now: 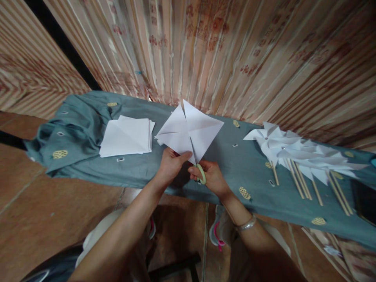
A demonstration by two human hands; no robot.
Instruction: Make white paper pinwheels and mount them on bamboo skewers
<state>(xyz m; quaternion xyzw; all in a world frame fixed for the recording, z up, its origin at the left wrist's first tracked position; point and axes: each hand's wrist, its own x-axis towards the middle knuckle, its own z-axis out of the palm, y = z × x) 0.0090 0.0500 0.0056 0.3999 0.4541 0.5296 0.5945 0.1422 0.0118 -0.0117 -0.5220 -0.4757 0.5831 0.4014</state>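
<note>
My left hand pinches the lower edge of a white square paper sheet, held up above the table. The sheet has diagonal creases and slits running in from its corners. My right hand is closed round scissors with a pale green handle, whose blades reach up into the bottom corner of the sheet. Both hands hover just over the near edge of the table.
A grey-blue cloth covers the long table. A stack of white square sheets lies to the left. Several finished white paper pinwheels on wooden sticks lie to the right. A striped curtain hangs behind.
</note>
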